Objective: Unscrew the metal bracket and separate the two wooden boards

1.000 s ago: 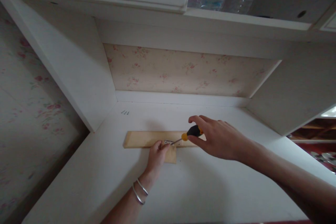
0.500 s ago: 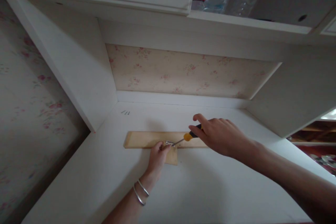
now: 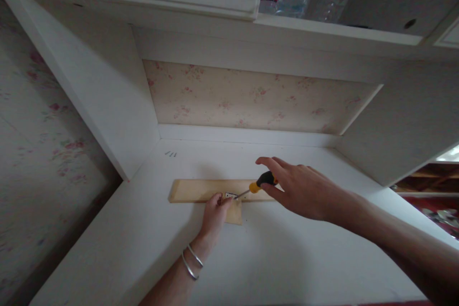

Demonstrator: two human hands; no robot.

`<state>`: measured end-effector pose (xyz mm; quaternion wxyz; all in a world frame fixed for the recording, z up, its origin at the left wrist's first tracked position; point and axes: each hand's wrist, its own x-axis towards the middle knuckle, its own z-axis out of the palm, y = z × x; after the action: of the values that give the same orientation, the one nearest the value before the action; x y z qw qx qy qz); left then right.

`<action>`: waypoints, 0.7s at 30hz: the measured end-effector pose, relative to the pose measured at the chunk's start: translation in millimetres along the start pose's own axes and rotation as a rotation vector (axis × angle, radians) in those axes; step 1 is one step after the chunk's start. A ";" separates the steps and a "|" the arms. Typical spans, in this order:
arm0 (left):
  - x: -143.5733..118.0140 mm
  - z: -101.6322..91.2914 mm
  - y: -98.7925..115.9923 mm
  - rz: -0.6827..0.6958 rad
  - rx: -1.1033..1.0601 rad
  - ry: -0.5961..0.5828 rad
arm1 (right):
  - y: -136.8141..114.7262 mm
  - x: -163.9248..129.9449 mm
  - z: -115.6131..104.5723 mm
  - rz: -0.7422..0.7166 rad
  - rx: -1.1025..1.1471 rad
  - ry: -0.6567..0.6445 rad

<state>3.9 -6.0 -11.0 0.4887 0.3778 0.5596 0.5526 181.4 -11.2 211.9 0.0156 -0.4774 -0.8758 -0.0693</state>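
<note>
Carefully: right hand (image 3: 301, 191) grips the screwdriver (image 3: 256, 185), tip on the bracket (image 3: 230, 195); left hand (image 3: 214, 213) fingers pinch beside it, steadying the wood (image 3: 193, 190). Press straight, turn slowly.

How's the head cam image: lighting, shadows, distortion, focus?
Head view: dim, soft light with no glare; faint shadows under the right hand and left hand on the white desk; wide-angle bending of the shelf edges; the screwdriver and wooden strip are slightly soft.
</note>
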 end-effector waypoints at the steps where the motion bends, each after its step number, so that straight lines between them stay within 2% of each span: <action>1: 0.0 -0.1 -0.1 0.008 0.016 -0.007 | -0.3 0.0 0.0 0.009 -0.004 0.008; 6: 0.2 -0.9 -0.6 0.026 0.062 -0.034 | 0.6 3.4 0.5 0.123 -0.094 -0.040; 12: -1.5 -0.6 5.1 0.007 0.041 -0.026 | 4.6 1.8 3.1 -0.074 0.117 -0.028; 17: -1.0 -0.3 1.0 0.024 0.057 -0.027 | 6.6 6.8 7.8 -0.010 0.035 -0.026; 21: -0.3 -1.3 -0.8 0.012 0.059 -0.019 | 4.7 6.9 5.5 -0.147 0.067 0.008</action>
<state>2.8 -6.7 -11.9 0.4795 0.4006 0.5687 0.5350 181.8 -2.2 207.6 0.0297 -0.4106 -0.9103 -0.0428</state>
